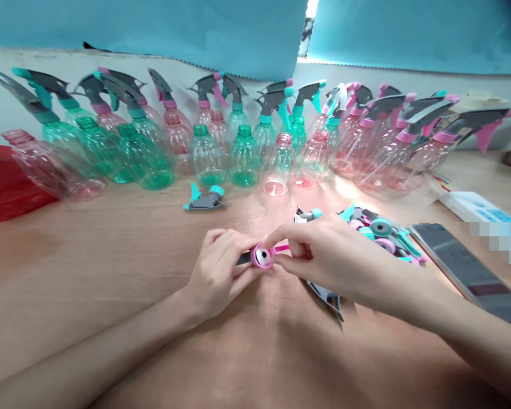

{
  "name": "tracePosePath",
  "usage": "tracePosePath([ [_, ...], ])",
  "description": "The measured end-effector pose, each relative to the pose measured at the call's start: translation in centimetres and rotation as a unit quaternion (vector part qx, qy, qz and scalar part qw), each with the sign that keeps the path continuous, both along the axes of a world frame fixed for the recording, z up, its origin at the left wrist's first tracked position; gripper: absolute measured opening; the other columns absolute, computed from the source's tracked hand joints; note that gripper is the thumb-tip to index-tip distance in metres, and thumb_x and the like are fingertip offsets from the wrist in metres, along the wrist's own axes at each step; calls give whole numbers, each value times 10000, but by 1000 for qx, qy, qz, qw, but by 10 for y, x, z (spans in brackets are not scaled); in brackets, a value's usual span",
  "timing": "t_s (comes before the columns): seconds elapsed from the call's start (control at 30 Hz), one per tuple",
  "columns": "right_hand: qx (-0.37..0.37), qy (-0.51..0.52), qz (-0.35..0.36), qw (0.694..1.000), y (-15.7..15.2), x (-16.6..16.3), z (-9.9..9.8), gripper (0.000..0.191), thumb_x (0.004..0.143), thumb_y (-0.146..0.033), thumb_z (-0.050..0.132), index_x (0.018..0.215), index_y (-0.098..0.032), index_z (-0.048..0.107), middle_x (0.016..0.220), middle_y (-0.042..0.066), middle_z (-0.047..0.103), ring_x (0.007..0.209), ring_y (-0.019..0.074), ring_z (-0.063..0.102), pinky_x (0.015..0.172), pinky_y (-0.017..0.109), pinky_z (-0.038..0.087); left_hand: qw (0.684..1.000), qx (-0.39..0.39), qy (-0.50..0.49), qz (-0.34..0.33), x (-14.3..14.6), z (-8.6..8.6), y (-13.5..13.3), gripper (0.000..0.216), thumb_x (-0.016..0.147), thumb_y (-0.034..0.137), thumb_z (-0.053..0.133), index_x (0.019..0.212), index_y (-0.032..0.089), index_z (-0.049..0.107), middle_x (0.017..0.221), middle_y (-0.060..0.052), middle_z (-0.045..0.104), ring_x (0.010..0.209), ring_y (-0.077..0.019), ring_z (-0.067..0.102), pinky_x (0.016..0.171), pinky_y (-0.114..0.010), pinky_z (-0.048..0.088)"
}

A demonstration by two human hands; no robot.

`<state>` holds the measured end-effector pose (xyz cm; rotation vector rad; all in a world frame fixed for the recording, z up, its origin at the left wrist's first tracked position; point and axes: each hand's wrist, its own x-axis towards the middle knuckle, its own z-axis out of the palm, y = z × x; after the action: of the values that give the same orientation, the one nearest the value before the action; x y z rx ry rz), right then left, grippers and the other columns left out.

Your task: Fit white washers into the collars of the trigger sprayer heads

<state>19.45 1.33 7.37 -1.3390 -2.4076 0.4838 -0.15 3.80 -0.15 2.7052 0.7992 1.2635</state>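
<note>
A grey and pink trigger spray head [263, 255] is held over the table with its pink collar facing up toward me. A white disc with a dark centre hole sits inside the collar. My left hand [219, 271] is closed around the head from the left. From the right, the thumb and forefinger of my right hand [323, 253] pinch at the collar's edge; whether a small part is between the fingertips I cannot tell. A grey sprayer part [326, 298] lies on the table under my right hand, partly hidden by it.
Behind my hands lies a grey and teal spray head [204, 201]. Clear green bottles [244, 159] and pink bottles [276, 170], many with sprayers, line the back. To the right are a pile of spray heads [381, 230], a phone [464, 267] and a white box [472, 205]; a red bag [12, 184] is left.
</note>
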Motion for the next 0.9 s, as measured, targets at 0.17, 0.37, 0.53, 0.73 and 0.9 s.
tracePosePath([
  [0.17, -18, -12, 8, 1000, 0, -1, 1, 179, 850, -241, 518, 933, -231, 677, 490, -76, 443, 433, 77, 397, 456, 236, 231, 1000, 9, 5, 5, 0, 1, 0, 211, 893, 316, 588, 1037, 176, 522, 829, -29, 685, 712, -156, 618, 726, -326, 394],
  [0.37, -8, -17, 12, 1000, -1, 0, 2, 177, 860, -231, 514, 925, -233, 679, 473, -83, 410, 423, 74, 372, 446, 235, 220, 1000, 11, 8, 6, 0, 0, 0, 201, 895, 310, 585, 1018, 162, 526, 821, -30, 670, 719, -153, 606, 739, -326, 388],
  [0.53, 16, -21, 16, 1000, -2, 1, 0, 172, 859, -222, 520, 911, -225, 684, 468, -85, 423, 433, 67, 372, 458, 226, 240, 1000, 18, 9, 5, 0, 1, 0, 196, 896, 292, 584, 1023, 152, 531, 809, -31, 659, 714, -158, 602, 735, -330, 385],
  [0.73, 54, -41, -4, 998, -8, -2, 0, 218, 858, -203, 492, 653, -199, 567, 496, -72, 320, 457, 73, 278, 451, 245, 199, 1000, 25, 18, 5, -2, 0, -1, 212, 890, 264, 594, 1051, 137, 538, 802, -34, 646, 721, -161, 599, 743, -333, 383],
  [0.9, 84, -58, -1, 995, -15, -7, -5, 309, 837, -168, 492, 543, -186, 398, 502, -66, 243, 478, 86, 188, 452, 257, 169, 999, 48, 19, -5, 1, 2, -3, 175, 889, 272, 593, 1001, 144, 549, 748, -15, 622, 663, -147, 560, 698, -322, 366],
])
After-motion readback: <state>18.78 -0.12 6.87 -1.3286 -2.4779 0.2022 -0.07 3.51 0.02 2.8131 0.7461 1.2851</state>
